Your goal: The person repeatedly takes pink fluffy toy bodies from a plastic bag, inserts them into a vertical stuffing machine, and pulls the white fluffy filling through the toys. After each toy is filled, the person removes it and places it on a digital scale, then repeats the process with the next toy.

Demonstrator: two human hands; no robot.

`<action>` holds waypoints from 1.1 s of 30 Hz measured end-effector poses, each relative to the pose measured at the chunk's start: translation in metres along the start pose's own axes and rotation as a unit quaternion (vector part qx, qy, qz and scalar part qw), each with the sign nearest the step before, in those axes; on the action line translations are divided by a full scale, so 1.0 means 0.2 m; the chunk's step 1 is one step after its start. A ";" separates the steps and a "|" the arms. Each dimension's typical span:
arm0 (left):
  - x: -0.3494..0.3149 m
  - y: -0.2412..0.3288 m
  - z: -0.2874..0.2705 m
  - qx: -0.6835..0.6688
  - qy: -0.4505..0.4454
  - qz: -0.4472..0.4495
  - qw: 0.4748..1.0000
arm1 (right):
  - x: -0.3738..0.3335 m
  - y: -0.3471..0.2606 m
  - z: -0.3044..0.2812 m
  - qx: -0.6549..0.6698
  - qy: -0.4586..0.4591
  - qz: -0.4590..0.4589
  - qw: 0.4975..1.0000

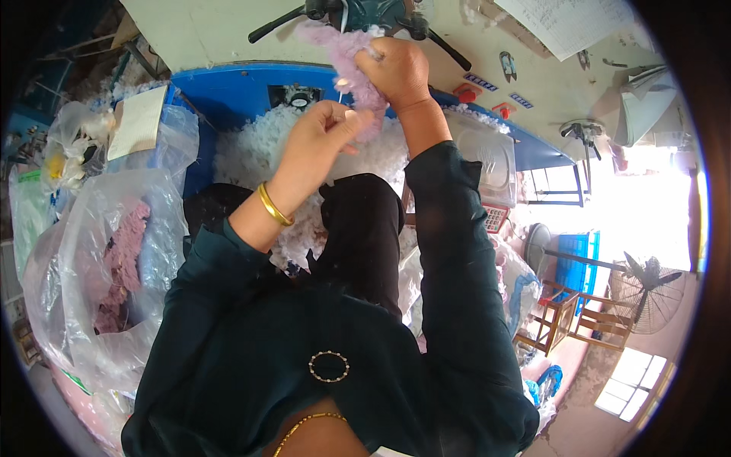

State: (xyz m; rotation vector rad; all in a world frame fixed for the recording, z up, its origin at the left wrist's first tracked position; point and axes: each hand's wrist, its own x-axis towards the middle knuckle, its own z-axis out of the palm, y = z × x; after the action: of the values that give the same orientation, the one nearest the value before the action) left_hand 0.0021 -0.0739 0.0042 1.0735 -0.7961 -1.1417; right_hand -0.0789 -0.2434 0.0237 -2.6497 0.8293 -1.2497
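Observation:
A fluffy pink plush piece (358, 85) hangs in front of a dark machine head (371, 14) at the far edge of my work area. My right hand (394, 70) is closed round the plush's right side. Lower down, my left hand (324, 135) has its fingers curled in against the plush's near end; their tips are slightly smeared. A thin white rod or thread shows beside the plush. What lies inside the plush is hidden. Beneath both hands is a heap of white stuffing (255, 148), partly covered by my arms and legs.
A blue-edged tabletop (228, 76) crosses the far side, with red switches (467, 93) and papers (567, 23) at right. Clear plastic bags (76, 251) crowd the left, one holding pink plush. A fan (647, 293), wooden chairs (601, 324) and a blue crate (576, 259) stand at right.

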 end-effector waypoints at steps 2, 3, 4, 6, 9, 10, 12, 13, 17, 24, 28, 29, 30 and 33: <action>-0.05 0.01 0.01 0.169 0.014 0.081 0.982 | -0.02 -0.03 -0.02 0.004 -0.031 0.025 0.999; -0.07 0.03 0.01 0.284 0.021 0.105 0.953 | -0.05 -0.05 -0.04 0.005 -0.046 0.038 0.998; -0.08 0.05 0.02 0.395 0.026 0.132 0.909 | -0.08 -0.07 -0.06 0.003 -0.040 0.039 0.998; -0.10 -0.01 0.00 0.457 0.038 0.188 0.869 | -0.16 -0.14 -0.09 0.001 -0.037 0.040 0.999; -0.16 -0.08 -0.04 0.501 0.021 0.254 0.827 | -0.24 -0.24 -0.17 0.044 -0.070 0.088 0.993; -0.17 -0.08 -0.06 0.510 0.013 0.275 0.815 | -0.26 -0.26 -0.20 0.056 -0.084 0.099 0.990; -0.17 -0.05 -0.08 0.219 -0.064 0.170 0.959 | -0.26 -0.28 -0.24 0.062 -0.126 0.122 0.983; -0.14 -0.02 -0.07 0.088 -0.081 0.105 0.987 | -0.24 -0.28 -0.25 0.054 -0.129 0.108 0.984; 0.17 -0.09 -0.18 -0.240 -0.041 -0.105 0.964 | 0.03 -0.15 -0.04 -0.057 -0.113 0.157 0.979; -0.05 -0.06 0.14 -0.273 0.041 -0.027 0.961 | -0.08 -0.16 -0.01 -0.083 -0.077 0.179 0.977; -0.14 -0.16 0.09 0.127 0.001 0.135 0.983 | -0.18 -0.30 -0.13 -0.012 -0.044 0.160 0.986; -0.14 -0.17 0.06 0.194 0.001 0.226 0.955 | -0.20 -0.30 -0.15 -0.006 -0.075 0.163 0.984; -0.13 -0.17 0.03 0.258 0.001 0.314 0.914 | -0.21 -0.30 -0.18 0.001 -0.106 0.166 0.981; 0.01 -0.07 -0.02 0.263 -0.010 0.138 0.955 | -0.12 -0.18 -0.12 0.078 -0.126 0.207 0.967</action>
State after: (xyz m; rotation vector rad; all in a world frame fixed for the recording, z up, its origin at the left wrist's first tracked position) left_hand 0.0023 -0.0745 -0.0113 1.3336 -1.2674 -0.7147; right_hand -0.0936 -0.1973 0.0331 -2.2849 1.1123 -0.8190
